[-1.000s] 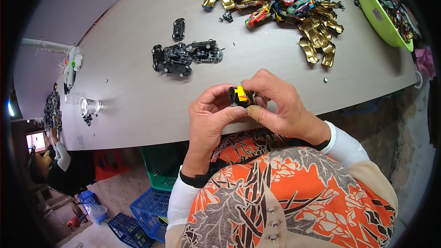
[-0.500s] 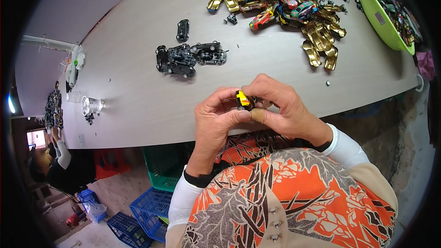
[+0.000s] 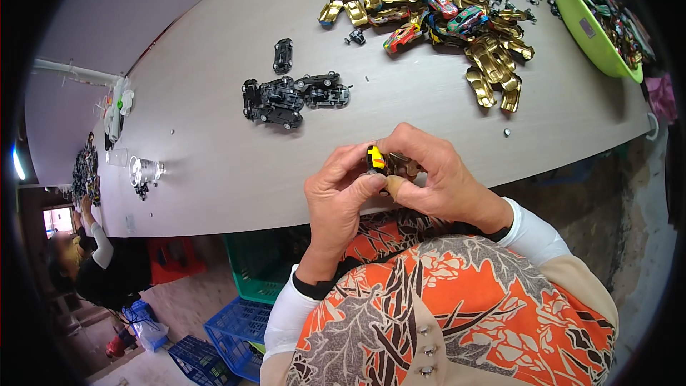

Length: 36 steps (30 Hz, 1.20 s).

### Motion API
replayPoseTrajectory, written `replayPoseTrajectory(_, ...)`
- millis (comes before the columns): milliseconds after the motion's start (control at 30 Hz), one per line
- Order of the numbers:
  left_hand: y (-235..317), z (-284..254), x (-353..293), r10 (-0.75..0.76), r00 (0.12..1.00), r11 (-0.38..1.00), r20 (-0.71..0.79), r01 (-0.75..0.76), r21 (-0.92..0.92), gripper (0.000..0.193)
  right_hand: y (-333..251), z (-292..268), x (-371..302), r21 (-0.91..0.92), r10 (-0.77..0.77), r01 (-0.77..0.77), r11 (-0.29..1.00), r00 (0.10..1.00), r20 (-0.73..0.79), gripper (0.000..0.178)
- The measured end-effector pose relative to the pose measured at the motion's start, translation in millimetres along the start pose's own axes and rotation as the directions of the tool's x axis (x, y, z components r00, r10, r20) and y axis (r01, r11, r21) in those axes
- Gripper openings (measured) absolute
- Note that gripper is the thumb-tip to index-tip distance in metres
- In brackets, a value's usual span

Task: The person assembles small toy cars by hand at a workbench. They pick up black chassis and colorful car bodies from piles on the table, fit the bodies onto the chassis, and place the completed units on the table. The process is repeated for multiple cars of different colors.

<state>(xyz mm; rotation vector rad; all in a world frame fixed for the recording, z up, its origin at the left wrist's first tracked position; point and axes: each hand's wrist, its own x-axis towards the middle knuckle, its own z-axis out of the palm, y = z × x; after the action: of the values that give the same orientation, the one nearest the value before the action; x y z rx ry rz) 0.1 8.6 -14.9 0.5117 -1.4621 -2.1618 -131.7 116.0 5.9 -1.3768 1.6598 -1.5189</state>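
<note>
Yellow-and-gold toy car (image 3: 382, 163) sits pinched between our left hand (image 3: 341, 196) and right hand (image 3: 437, 179), both clamped on it above the table edge (image 3: 236, 221). Beyond, few black chassis (image 3: 289, 93) look assembled; many gold shells (image 3: 493, 64) remain.

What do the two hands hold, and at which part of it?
Both hands, left hand and right hand, pinch one small toy car with a yellow patch, fingertips on its sides and ends.
</note>
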Motion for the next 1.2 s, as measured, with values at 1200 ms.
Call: replayPoseTrajectory(1200,4,10,-14,0.145,0.989,0.976,-0.022,-0.139,0.167,0.019,11,0,-5,0.577,0.316,-0.311,0.755,0.944,0.095,0.006)
